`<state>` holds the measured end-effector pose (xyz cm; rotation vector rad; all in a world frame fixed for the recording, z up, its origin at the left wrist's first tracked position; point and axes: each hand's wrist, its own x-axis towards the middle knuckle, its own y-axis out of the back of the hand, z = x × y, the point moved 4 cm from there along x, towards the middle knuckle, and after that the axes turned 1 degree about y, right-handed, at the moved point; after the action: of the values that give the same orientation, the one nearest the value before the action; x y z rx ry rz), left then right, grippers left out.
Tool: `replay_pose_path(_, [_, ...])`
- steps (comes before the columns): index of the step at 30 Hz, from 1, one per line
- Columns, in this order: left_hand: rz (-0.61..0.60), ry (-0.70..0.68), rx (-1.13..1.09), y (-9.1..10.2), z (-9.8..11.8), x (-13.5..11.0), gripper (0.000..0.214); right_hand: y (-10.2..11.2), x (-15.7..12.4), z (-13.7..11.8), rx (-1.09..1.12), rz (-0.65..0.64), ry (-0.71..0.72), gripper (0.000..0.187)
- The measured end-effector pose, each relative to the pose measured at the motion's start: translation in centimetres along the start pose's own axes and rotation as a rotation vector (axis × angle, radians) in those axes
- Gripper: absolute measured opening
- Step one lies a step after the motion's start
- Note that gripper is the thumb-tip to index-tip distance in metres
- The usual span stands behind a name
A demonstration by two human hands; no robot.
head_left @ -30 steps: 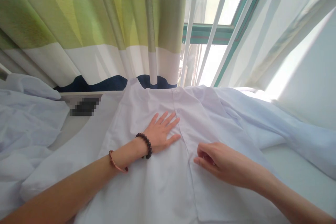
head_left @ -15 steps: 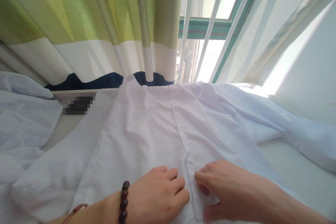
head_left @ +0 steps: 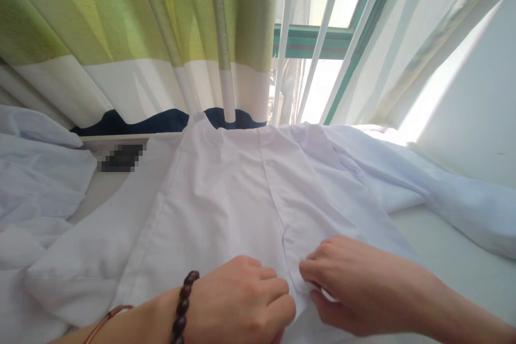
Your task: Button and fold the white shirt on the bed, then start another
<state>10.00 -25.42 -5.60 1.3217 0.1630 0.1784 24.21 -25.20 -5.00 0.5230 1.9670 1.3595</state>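
Note:
A white button-up shirt (head_left: pixel 226 199) lies spread flat in front of me, its front placket running from the far edge toward me. My left hand (head_left: pixel 245 298), with a dark bead bracelet at the wrist, is curled closed on the shirt fabric just left of the placket. My right hand (head_left: pixel 342 279) pinches the placket edge from the right, fingers bent. Both hands meet at the seam near the bottom of the view. The shirt's right sleeve (head_left: pixel 443 199) stretches out to the right.
More white cloth (head_left: pixel 36 183) is piled at the left. A green, white and navy striped curtain (head_left: pixel 141 37) hangs behind, beside a barred window (head_left: pixel 318 37). A pale wall (head_left: pixel 475 107) stands at the right.
My left hand moved from lying flat in the middle of the shirt down to the placket and curled closed. My right hand stayed at the placket and pinches it more tightly.

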Motion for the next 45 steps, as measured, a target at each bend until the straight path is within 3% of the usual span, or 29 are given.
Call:
replay_pose_path(3, [-0.017,-0.182,-0.07,0.8,0.2,-0.2,0.013,1.3,-0.6,0.1,0.117,0.0,0.022,0.01])
replay_pose_path(5, [-0.048,-0.217,-0.085,0.6,0.1,-0.2,0.015,1.5,-0.7,0.0,0.179,-0.01,0.047,0.009])
replay_pose_path(9, [-0.077,-0.068,-0.008,-0.8,-0.1,0.1,0.015,0.6,-0.3,0.0,0.224,-0.08,0.054,0.005])
replay_pose_path(11, [-0.037,0.007,0.055,-1.4,0.1,0.3,0.013,0.1,-0.2,0.4,0.228,-0.131,0.029,0.003])
replay_pose_path(13, [0.028,0.019,0.102,-1.8,0.7,0.4,0.011,0.0,-0.3,1.0,0.25,-0.174,-0.007,0.015])
replay_pose_path(15, [0.092,0.035,0.14,-2.1,1.1,0.5,0.012,0.3,-0.4,1.7,0.255,-0.156,-0.042,0.016])
replay_pose_path(17, [0.145,0.065,0.176,-2.3,1.0,0.6,0.011,0.9,-0.3,2.5,0.212,-0.025,-0.083,0.011])
replay_pose_path(19, [0.179,0.077,0.207,-2.4,0.8,0.6,0.009,1.4,0.2,3.4,0.115,0.203,-0.134,0.01])
replay_pose_path(21, [0.207,0.053,0.22,-2.4,0.6,0.6,0.01,1.1,0.9,4.3,-0.004,0.423,-0.184,0.022])
replay_pose_path(23, [0.238,0.044,0.215,-2.3,0.5,0.6,0.011,0.0,1.9,5.0,-0.1,0.532,-0.208,0.037])
replay_pose_path(29, [0.257,0.049,0.183,-1.9,0.0,0.7,0.013,-3.8,4.2,7.3,-0.092,0.42,-0.283,0.06])
replay_pose_path(35, [0.198,0.072,0.195,-1.5,-1.1,1.0,0.01,-2.6,5.4,9.5,-0.056,0.333,-0.283,0.062])
replay_pose_path(37, [0.207,0.092,0.205,-1.6,-1.1,1.0,0.011,-1.8,5.0,9.4,-0.07,0.379,-0.26,0.062])
replay_pose_path(41, [0.195,0.127,0.172,-2.2,-0.6,1.1,0.02,-0.3,2.5,6.7,-0.064,0.548,-0.255,0.033])
replay_pose_path(43, [0.177,0.141,0.14,-2.5,-0.5,1.2,0.025,-0.4,1.3,4.9,0.03,0.438,-0.207,0.012])
replay_pose_path(45, [0.184,0.147,0.124,-2.6,-0.5,1.3,0.022,-1.0,0.3,3.3,0.175,0.261,-0.086,0.012])
